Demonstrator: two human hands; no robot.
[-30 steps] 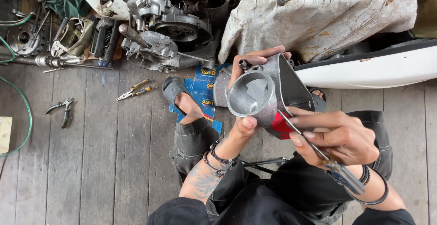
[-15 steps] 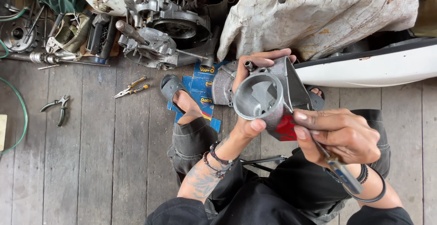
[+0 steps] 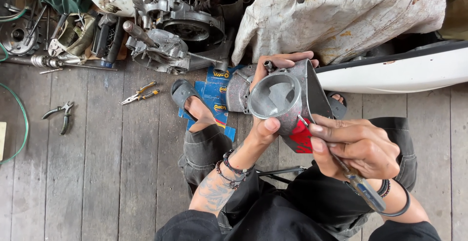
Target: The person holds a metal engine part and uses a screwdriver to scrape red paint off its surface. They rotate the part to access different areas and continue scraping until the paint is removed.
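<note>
The left hand [image 3: 273, 119] grips a grey metal engine cylinder [image 3: 287, 99] held up over the lap, near the middle of the view — thumb pressed against the near rim of its round bore, the other fingers wrapped over the far side. The bore faces up toward the camera, and the cylinder's body slopes away to the right. Under it, a patch of red cloth or plastic [image 3: 300, 141] shows between the two hands.

The right hand [image 3: 358, 148] is closed around a thin metal tool with a bluish handle [image 3: 363, 190]; the handle juts out toward the near right, past the wrist, and the slim shaft runs up to the left so that its tip touches the cylinder's right edge, just beside the rim.

On the wooden plank floor [image 3: 97, 173] beyond the knees lie blue printed packets [image 3: 214, 97], partly under a foot in a grey sandal [image 3: 185, 95]. Further left sit yellow-handled pliers [image 3: 140, 92] and, well apart from them, a dark pair of pliers [image 3: 59, 114]. Along the far edge stands a stripped engine case [image 3: 170, 26] among loose parts, with a stained white cloth bundle [image 3: 341, 17] to its right and a white curved body panel [image 3: 395, 73] below that bundle — both on the far right.
</note>
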